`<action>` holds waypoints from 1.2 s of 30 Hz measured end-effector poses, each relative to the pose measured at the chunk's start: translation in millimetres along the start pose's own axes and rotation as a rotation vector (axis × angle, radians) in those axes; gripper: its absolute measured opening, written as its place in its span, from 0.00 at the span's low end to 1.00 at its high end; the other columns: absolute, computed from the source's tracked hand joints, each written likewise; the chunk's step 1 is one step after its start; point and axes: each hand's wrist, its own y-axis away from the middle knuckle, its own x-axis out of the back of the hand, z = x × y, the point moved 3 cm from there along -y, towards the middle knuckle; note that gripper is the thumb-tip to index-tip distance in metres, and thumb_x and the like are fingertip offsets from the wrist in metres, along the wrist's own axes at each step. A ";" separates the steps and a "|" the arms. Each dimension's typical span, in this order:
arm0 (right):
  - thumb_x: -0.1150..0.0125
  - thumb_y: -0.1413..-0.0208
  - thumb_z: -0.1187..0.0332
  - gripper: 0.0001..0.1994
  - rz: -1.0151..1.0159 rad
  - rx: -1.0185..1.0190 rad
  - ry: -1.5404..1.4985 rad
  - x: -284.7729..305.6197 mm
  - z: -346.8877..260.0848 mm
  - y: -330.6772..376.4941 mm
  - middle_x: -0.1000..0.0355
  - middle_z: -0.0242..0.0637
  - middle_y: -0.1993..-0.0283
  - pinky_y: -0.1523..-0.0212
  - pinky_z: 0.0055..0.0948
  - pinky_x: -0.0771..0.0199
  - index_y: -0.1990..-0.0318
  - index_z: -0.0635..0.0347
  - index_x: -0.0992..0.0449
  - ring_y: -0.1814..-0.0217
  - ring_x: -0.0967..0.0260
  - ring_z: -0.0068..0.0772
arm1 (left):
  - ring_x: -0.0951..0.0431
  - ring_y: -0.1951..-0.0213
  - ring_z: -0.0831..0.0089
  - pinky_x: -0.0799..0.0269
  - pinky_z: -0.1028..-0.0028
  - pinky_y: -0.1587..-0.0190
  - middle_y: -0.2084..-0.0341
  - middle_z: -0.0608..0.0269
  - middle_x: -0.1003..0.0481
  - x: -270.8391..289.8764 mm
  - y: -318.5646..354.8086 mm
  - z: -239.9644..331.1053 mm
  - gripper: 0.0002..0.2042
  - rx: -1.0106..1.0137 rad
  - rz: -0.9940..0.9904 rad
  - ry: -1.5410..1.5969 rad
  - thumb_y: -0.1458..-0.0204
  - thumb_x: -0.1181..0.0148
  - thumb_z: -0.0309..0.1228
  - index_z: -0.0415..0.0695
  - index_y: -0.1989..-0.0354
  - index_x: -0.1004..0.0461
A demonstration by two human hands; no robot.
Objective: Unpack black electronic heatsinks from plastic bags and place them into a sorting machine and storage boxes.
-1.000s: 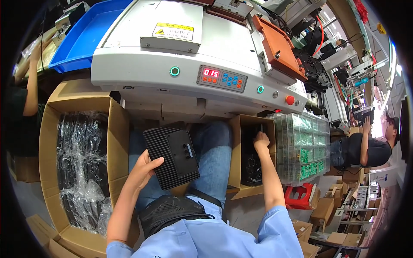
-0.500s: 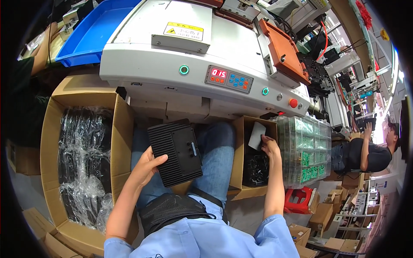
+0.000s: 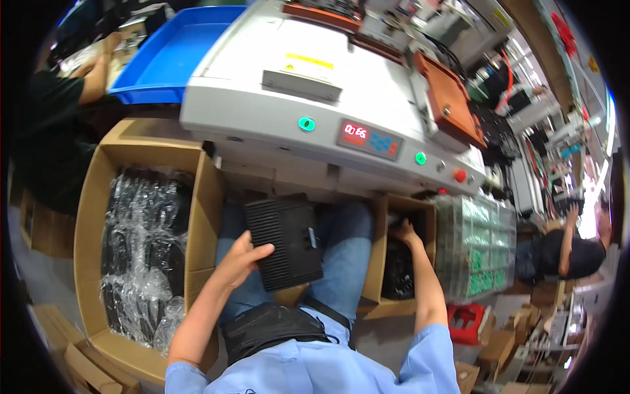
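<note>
My left hand (image 3: 245,261) grips the left edge of a black finned housing (image 3: 286,243), thumb on top, holding it over my lap. Its ribs run along the left side, and a small pale strip shows near the right edge. My right hand (image 3: 405,231) reaches inside an open cardboard box (image 3: 374,269) to the right of my legs. Its fingers are smeared and partly hidden, so whether they hold anything is unclear. Below that hand, dark pieces (image 3: 398,272) lie in the box, too blurred to name.
A big cardboard box (image 3: 201,226) on my left holds several plastic-wrapped black items (image 3: 144,256). Ahead stands a white machine (image 3: 256,118) with buttons and a lit display. Clear compartment trays (image 3: 476,236) with green parts stand right, above a red stool (image 3: 464,325). A blue tray (image 3: 177,62) sits far left. Other people are at both sides.
My right hand has moved deeper into the small box, and the grey flat plate it held is no longer visible. My left hand still holds the housing. The whole view has shifted.
</note>
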 end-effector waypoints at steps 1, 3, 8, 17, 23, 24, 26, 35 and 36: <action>0.34 0.63 0.43 0.47 -0.138 0.041 -0.007 3.3 -30.7 -1.5 0.43 0.59 0.41 0.41 0.45 0.39 0.40 0.67 0.45 0.39 0.43 0.56 | 0.28 0.53 0.72 0.30 0.71 0.51 0.55 0.59 0.29 6.1 2.5 -2.3 0.23 0.005 0.034 -0.013 0.51 0.37 0.32 0.40 0.49 0.39; 0.33 0.66 0.42 0.51 -0.243 0.078 -0.031 24.0 -61.5 11.5 0.45 0.61 0.39 0.37 0.42 0.43 0.40 0.70 0.46 0.36 0.46 0.57 | 0.27 0.56 0.74 0.29 0.74 0.56 0.57 0.61 0.29 19.7 1.7 -13.1 0.23 0.004 0.038 -0.015 0.50 0.38 0.32 0.40 0.49 0.39; 0.35 0.64 0.42 0.45 -0.223 0.004 -0.122 23.1 -58.0 1.0 0.37 0.60 0.46 0.43 0.41 0.36 0.45 0.72 0.39 0.40 0.40 0.54 | 0.27 0.58 0.79 0.28 0.80 0.61 0.58 0.64 0.29 17.3 4.3 -6.7 0.23 0.010 0.018 -0.001 0.50 0.39 0.33 0.41 0.48 0.38; 0.31 0.64 0.48 0.39 -0.058 0.222 -0.632 12.7 -9.4 -8.0 0.31 0.56 0.49 0.48 0.37 0.32 0.47 0.69 0.34 0.44 0.34 0.51 | 0.26 0.60 0.80 0.28 0.82 0.64 0.59 0.65 0.28 12.0 2.9 4.4 0.22 -0.014 -0.024 0.031 0.49 0.40 0.33 0.42 0.47 0.39; 0.32 0.59 0.63 0.30 -0.113 0.069 -0.652 65.2 -83.7 45.4 0.29 0.45 0.50 0.49 0.33 0.32 0.47 0.67 0.32 0.49 0.31 0.38 | 0.26 0.59 0.79 0.28 0.81 0.63 0.58 0.65 0.28 24.4 9.4 -1.9 0.24 -0.011 0.019 -0.003 0.49 0.39 0.35 0.42 0.46 0.39; 0.31 0.59 0.62 0.32 -0.165 0.093 -0.851 77.9 -88.9 56.1 0.29 0.46 0.50 0.50 0.33 0.31 0.46 0.67 0.33 0.49 0.31 0.39 | 0.26 0.58 0.79 0.28 0.80 0.61 0.57 0.65 0.28 22.9 7.6 -2.0 0.23 0.002 0.017 0.012 0.49 0.39 0.33 0.42 0.47 0.39; 0.31 0.59 0.59 0.33 -0.069 0.065 -0.671 70.0 -50.5 48.9 0.28 0.45 0.50 0.50 0.32 0.31 0.46 0.68 0.34 0.49 0.31 0.40 | 0.26 0.56 0.78 0.28 0.79 0.59 0.57 0.64 0.28 11.2 0.9 -2.7 0.23 0.036 -0.036 0.019 0.49 0.39 0.31 0.41 0.47 0.39; 0.31 0.58 0.55 0.42 -0.041 -0.049 -0.887 119.2 -82.5 90.5 0.35 0.49 0.43 0.48 0.32 0.36 0.40 0.72 0.43 0.44 0.36 0.40 | 0.26 0.58 0.77 0.28 0.77 0.60 0.58 0.63 0.28 15.6 5.7 2.9 0.21 -0.016 0.060 0.009 0.50 0.38 0.31 0.42 0.50 0.38; 0.31 0.58 0.55 0.42 -0.045 -0.050 -0.885 119.6 -82.5 94.0 0.35 0.49 0.43 0.48 0.32 0.36 0.40 0.72 0.43 0.44 0.36 0.40 | 0.26 0.58 0.77 0.28 0.77 0.60 0.58 0.63 0.28 14.6 4.8 2.2 0.21 -0.013 0.063 0.011 0.50 0.38 0.31 0.42 0.50 0.38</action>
